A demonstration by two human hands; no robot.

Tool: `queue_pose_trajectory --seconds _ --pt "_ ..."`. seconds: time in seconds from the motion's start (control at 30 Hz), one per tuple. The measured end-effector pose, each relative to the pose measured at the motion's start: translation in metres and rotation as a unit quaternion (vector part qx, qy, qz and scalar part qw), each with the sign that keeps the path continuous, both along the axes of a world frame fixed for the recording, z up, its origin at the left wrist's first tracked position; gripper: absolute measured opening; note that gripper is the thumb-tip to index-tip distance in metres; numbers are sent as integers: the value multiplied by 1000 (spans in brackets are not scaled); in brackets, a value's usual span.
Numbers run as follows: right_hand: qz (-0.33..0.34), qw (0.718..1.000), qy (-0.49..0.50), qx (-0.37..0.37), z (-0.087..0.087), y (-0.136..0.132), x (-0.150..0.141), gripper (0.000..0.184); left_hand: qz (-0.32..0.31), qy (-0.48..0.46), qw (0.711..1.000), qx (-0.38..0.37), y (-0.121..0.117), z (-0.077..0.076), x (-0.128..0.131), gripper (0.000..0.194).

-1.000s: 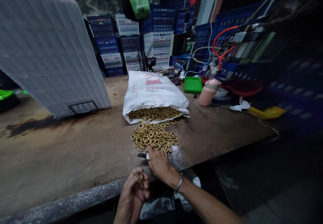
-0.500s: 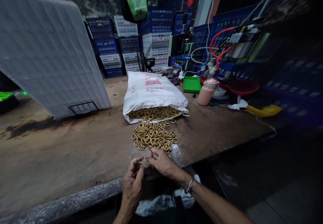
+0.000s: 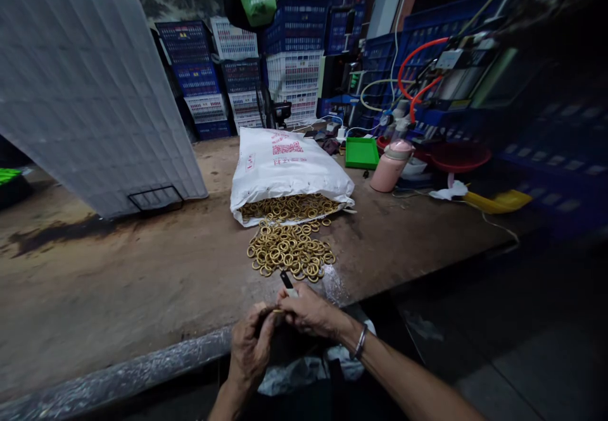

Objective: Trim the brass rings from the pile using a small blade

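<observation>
- White sack (image 3: 289,161): if bumped, more gold rings (image 3: 285,250) could be spilled.
- Black-tipped tool (image 3: 286,280): being gripped by right hand (image 3: 311,310); cuts could be caused by slipping.
- Single ring (image 3: 277,311): being pinched between left hand (image 3: 249,343) and right, near the others.

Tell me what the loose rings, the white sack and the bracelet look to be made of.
Rings: probably metal, brass-coloured with a muted shine; highlights on their rims suggest it, though solid or plated is unclear.
Sack: likely plastic, woven or film, white with red print; its surface creases and folds.
Bracelet: apparently silvery metal, smooth, going by its glints.
</observation>
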State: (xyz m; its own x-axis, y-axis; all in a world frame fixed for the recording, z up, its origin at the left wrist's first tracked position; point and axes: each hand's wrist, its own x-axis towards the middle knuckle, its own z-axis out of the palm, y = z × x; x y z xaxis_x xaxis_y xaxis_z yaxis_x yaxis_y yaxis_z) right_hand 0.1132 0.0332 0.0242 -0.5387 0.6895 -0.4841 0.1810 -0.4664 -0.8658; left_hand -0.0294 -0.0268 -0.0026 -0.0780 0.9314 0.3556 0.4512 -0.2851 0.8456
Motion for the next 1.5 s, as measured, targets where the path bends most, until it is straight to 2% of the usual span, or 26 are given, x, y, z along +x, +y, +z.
queue_pose_trajectory --seconds 0.1,0.2,0.27,0.4,0.47,0.57,0.7,0.77,0.83,0.93,1.03,1.17,1.3,1.4,1.5 --pt "-13 996 -17 85 -2 -1 -2 14 29 -19 998 -54 0 7 5 12" --pt "-25 973 -56 224 -6 -1 -4 19 38 -78 991 -101 1 14 10 14" --pt "-30 959 -83 271 -7 -1 -6 19 40 -136 982 -127 2 17 12 16" --pt "-28 951 -116 284 -7 -1 -8 18 33 -229 945 -230 4 18 12 26" --pt "-29 948 -127 290 -5 -2 -8 18 4 -256 923 -288 3 17 11 31" --pt "-24 950 -123 285 -3 -3 -7 18 -52 -306 893 -325 2 14 10 35" --pt "-22 959 -88 269 -1 -2 -6 19 -54 -356 872 -333 1 15 12 31" --pt "-29 950 -103 292 -2 -2 -4 20 -42 -367 869 -330 1 14 13 31" --pt "-20 928 -146 342 -3 -3 -3 18 -28 -369 866 -336 2 13 13 31" --pt "35 888 -213 407 -8 -8 -1 10 -4 -375 864 -335 2 12 13 32" --pt "85 859 -254 436 -14 -12 0 21 7 -379 868 -319 3 13 14 35" --pt "117 834 -283 459 -18 -13 -1 28 27 -353 884 -306 3 17 17 41" --pt "130 819 -327 453 -16 -12 -4 30 30 -317 901 -294 1 14 15 40" --pt "132 799 -373 453 -12 -9 -5 29 15 -330 890 -315 -5 13 12 38" --pt "115 776 -406 469 -12 -1 -5 28 -14 -394 860 -324 -13 18 11 33"
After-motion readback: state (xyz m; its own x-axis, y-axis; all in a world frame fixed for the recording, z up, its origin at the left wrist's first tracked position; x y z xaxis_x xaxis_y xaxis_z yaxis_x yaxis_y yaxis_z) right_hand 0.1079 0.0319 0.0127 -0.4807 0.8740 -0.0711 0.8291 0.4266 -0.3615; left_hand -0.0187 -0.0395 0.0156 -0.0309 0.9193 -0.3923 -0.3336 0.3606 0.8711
